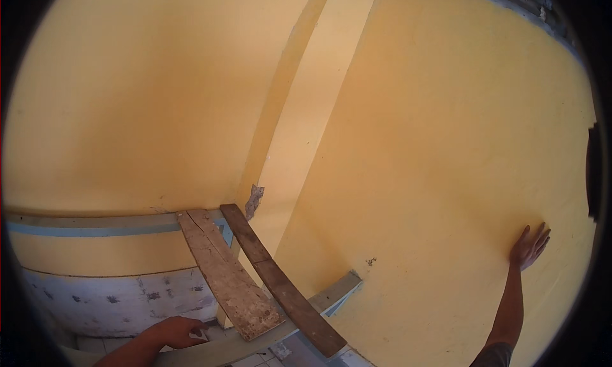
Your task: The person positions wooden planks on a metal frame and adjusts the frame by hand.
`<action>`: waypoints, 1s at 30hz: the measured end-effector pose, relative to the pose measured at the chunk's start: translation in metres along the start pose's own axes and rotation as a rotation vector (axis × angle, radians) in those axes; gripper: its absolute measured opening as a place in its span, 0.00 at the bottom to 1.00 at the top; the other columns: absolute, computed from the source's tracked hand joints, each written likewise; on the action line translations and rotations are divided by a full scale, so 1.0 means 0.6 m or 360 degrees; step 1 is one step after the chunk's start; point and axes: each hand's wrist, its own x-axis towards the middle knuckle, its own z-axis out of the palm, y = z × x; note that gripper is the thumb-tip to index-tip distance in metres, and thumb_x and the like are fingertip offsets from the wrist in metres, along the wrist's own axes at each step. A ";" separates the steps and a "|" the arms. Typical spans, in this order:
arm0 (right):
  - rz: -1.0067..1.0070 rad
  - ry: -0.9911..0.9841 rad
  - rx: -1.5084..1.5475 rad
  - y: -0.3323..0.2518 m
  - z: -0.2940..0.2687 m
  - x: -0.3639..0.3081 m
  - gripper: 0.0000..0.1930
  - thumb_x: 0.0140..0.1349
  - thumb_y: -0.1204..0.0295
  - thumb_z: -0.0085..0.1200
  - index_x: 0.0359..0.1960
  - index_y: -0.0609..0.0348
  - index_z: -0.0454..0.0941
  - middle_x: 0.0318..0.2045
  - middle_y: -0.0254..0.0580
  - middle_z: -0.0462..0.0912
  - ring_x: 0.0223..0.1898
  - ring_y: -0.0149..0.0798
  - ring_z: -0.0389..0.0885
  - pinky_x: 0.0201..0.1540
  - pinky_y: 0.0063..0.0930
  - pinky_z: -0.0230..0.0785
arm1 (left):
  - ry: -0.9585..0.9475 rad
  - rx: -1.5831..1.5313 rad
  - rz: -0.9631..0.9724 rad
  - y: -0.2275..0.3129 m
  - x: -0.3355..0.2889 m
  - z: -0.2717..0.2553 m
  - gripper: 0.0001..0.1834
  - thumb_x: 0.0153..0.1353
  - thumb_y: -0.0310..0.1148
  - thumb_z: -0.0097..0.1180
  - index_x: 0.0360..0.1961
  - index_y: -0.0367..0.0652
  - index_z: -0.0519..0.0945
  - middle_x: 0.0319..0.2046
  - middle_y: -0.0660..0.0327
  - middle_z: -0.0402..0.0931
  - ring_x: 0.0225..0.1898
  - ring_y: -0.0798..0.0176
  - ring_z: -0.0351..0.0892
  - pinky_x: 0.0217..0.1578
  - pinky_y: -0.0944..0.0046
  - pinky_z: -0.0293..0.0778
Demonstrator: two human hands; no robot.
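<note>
R. hand (pixel 528 249), grip spread, apparently flat on yellow wall (pixel 433 144); L. hand (pixel 175 332) curled nr. pale rail (pixel 220 353), hold unclear. 2 planks (pixel 233 284) already laid across; pillar's (pixel 322 93) chipped patch (pixel 255 200) unfilled.

A grey frame (pixel 95 223), light blue along its side, is carrying two boards: a wide, stained plank (pixel 231 276) and a narrower, darker plank (pixel 280 278). Both are lying slantwise across it, nearly side by side.
</note>
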 end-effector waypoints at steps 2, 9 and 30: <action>-0.0015 0.0004 0.0013 0.000 0.000 0.000 0.36 0.76 0.38 0.36 0.79 0.41 0.57 0.79 0.48 0.53 0.79 0.52 0.51 0.79 0.47 0.46 | -0.0007 0.0000 0.0004 0.000 -0.001 0.001 0.32 0.66 0.54 0.61 0.66 0.52 0.76 0.55 0.60 0.85 0.56 0.51 0.83 0.59 0.55 0.76; 0.0017 -0.0062 -0.0065 0.003 0.004 0.002 0.36 0.76 0.39 0.36 0.79 0.41 0.56 0.79 0.47 0.54 0.79 0.51 0.51 0.80 0.46 0.46 | 0.0007 -0.0031 -0.0026 -0.003 0.000 0.006 0.34 0.64 0.58 0.61 0.65 0.50 0.77 0.53 0.60 0.86 0.53 0.51 0.85 0.57 0.56 0.77; -0.0070 -0.0048 0.0029 0.001 -0.011 -0.011 0.35 0.77 0.42 0.35 0.80 0.42 0.53 0.80 0.48 0.52 0.79 0.52 0.51 0.80 0.46 0.44 | -0.0031 -0.0014 -0.0083 0.028 -0.015 -0.013 0.31 0.67 0.55 0.58 0.65 0.49 0.77 0.54 0.60 0.86 0.57 0.52 0.83 0.59 0.54 0.76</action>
